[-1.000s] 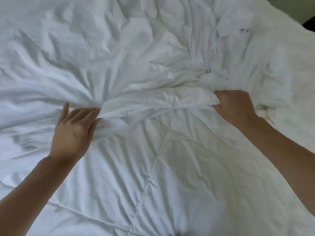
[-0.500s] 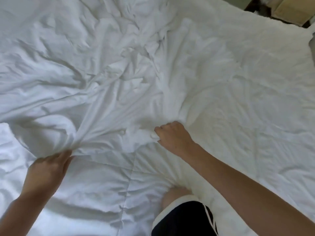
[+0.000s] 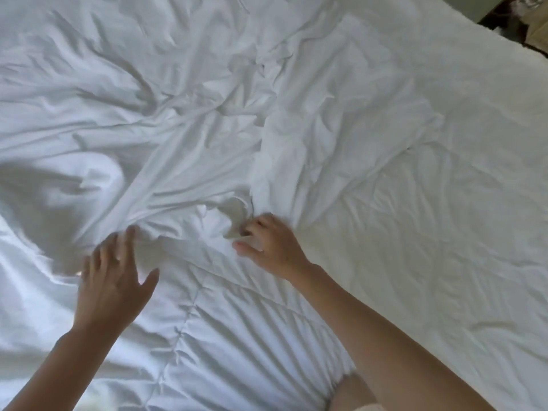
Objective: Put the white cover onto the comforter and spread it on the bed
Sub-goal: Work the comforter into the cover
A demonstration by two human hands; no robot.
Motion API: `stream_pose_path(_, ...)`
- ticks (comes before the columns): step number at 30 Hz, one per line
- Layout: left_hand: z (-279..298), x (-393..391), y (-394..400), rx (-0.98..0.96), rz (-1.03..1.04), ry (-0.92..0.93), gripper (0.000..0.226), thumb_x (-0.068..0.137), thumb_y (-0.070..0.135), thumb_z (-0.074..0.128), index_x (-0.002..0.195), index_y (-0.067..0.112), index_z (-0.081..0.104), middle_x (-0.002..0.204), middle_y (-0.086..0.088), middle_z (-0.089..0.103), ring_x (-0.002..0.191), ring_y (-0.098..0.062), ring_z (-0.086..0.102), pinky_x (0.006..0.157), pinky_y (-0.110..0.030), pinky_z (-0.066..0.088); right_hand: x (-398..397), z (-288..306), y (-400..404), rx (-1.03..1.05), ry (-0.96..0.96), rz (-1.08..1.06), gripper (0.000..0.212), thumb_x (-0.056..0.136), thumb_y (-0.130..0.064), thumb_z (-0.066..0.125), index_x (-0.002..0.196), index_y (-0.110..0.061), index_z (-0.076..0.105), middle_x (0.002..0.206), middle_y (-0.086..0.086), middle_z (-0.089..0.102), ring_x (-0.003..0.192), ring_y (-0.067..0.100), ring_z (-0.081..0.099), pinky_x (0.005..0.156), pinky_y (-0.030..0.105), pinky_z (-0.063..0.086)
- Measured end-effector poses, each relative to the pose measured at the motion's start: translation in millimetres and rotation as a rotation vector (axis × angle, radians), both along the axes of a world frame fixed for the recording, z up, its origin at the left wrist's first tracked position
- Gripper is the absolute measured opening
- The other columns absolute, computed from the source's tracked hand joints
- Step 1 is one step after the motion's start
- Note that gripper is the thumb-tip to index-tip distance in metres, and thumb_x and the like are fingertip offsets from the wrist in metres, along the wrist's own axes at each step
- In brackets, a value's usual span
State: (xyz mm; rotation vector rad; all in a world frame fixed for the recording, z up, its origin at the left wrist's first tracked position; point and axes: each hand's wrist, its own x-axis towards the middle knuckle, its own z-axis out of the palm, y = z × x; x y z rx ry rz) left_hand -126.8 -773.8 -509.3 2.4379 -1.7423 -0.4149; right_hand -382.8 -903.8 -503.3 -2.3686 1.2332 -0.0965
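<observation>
The white cover (image 3: 166, 120) lies crumpled across the upper left of the bed, its lower hem running between my hands. The quilted white comforter (image 3: 225, 327) lies bare below that hem, toward me. My left hand (image 3: 115, 274) is flat with straight, spread fingers, its fingertips at the cover's hem. My right hand (image 3: 267, 244) has its fingers curled into a fold of the cover's hem, thumb stretched along the comforter. The picture is motion-blurred around both hands.
A wrinkled white bed surface (image 3: 444, 203) fills the right side up to the bed's far edge. Beyond that edge at the top right are dark floor and a cardboard box (image 3: 536, 34). My bare knee (image 3: 353, 393) shows at the bottom edge.
My left hand has let go of the hem and now lies flat with fingers spread. My right hand has stayed at the hem with fingers curled. The view has shifted slightly.
</observation>
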Motion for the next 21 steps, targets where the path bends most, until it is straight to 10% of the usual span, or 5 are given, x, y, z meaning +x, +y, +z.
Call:
stream_pose_path(7, -18, -102, -88, -0.141, -0.318, -0.042, 0.084, 0.075, 0.034, 0.067, 0.146, 0.004, 0.034, 0.147, -0.028, 0.037, 0.138, -0.043, 0.033, 0.114, -0.057, 0.016, -146, -9, -118, -0.413, 0.038, 0.041, 0.066, 0.066, -0.015, 0.046, 0.131, 0.000, 0.052, 0.130, 0.018, 0.053, 0.118, 0.034, 0.049, 0.104, 0.040, 0.038)
stream_pose_path(11, -16, -141, -114, -0.198, -0.271, 0.055, 0.042, 0.077, 0.030, 0.046, 0.107, 0.006, 0.062, 0.098, -0.012, 0.061, 0.088, -0.037, 0.060, 0.083, -0.049, 0.045, -195, -30, -172, -0.419, 0.384, 0.122, 0.070, 0.075, -0.031, 0.059, 0.137, -0.001, 0.045, 0.142, 0.021, 0.044, 0.129, 0.037, 0.042, 0.110, 0.051, 0.028)
stream_pose_path(14, 5, -158, -95, -0.219, -0.173, 0.140, 0.022, 0.074, 0.026, 0.042, 0.081, 0.009, 0.054, 0.064, 0.000, 0.047, 0.053, -0.025, 0.045, 0.045, -0.030, 0.037, -186, -32, -205, -0.479, 0.330, 0.117, 0.033, 0.069, -0.010, 0.067, 0.102, -0.006, 0.065, 0.109, 0.018, 0.065, 0.106, 0.037, 0.061, 0.098, 0.046, 0.039)
stream_pose_path(17, 31, -168, -64, -0.227, -0.146, 0.187, 0.011, 0.074, 0.026, 0.041, 0.078, 0.016, 0.040, 0.054, 0.008, 0.025, 0.041, -0.018, 0.025, 0.041, -0.018, 0.021, -173, -5, -213, -0.469, 0.273, 0.171, 0.029, 0.053, 0.001, 0.081, 0.075, -0.004, 0.063, 0.059, 0.014, 0.061, 0.051, 0.031, 0.061, 0.049, 0.027, 0.043)
stream_pose_path(21, 27, -162, -3, 0.009, -0.197, 0.130, 0.059, 0.046, 0.009, 0.089, 0.086, 0.014, 0.046, 0.047, 0.001, 0.047, 0.032, -0.029, 0.044, 0.038, -0.020, 0.026, -221, 30, -178, -0.496, 0.225, 0.356, 0.011, 0.058, -0.012, 0.066, 0.061, -0.007, 0.056, 0.040, 0.008, 0.049, 0.030, 0.026, 0.049, 0.036, 0.022, 0.032)
